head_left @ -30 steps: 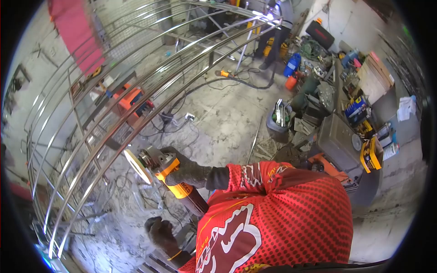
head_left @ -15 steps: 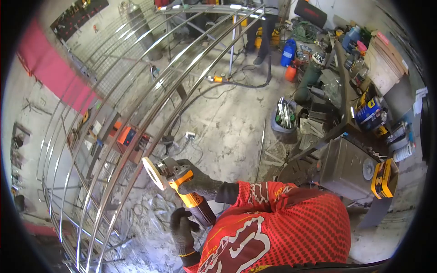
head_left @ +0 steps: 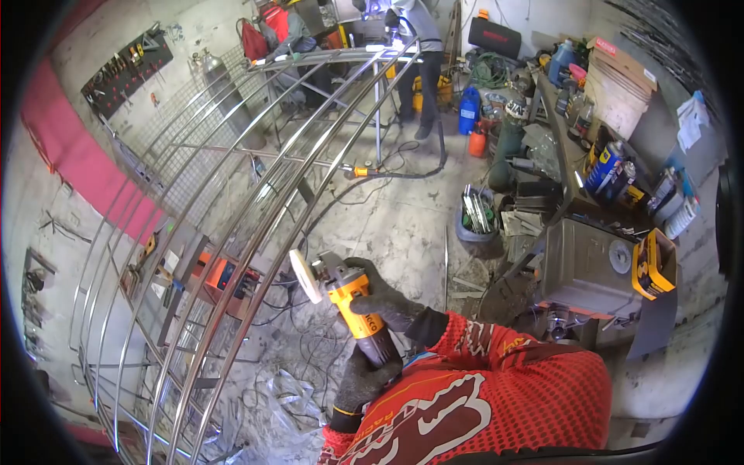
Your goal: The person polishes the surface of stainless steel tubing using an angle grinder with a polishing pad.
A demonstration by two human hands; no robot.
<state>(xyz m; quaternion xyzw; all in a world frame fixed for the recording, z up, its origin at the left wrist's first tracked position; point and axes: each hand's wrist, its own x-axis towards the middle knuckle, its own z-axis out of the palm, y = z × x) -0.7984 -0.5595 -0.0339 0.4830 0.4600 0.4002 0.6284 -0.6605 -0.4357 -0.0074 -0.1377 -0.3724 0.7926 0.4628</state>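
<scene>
An orange and black angle grinder [head_left: 360, 314] with a pale disc [head_left: 305, 276] is held in front of the red shirt. My right hand [head_left: 384, 298], in a dark grey glove, wraps round the grinder's body just behind its head. Below it, my left hand [head_left: 363, 381], gloved too, is closed round the dark rear end of the tool. The disc faces left, beside the curved metal bars [head_left: 232, 271] and apart from them.
Two people [head_left: 422, 62] [head_left: 291, 35] work at the far end of the frame, where a bright light shows. A cluttered bench [head_left: 573, 167], grey metal box [head_left: 581, 263] and bucket [head_left: 479, 226] stand right. Cables [head_left: 364, 180] and plastic [head_left: 294, 399] lie on the floor.
My left hand has moved from beside the grinder onto its rear end and closed. The grinder has shifted right in view and stands more upright. The view has tilted up, showing more of the people.
</scene>
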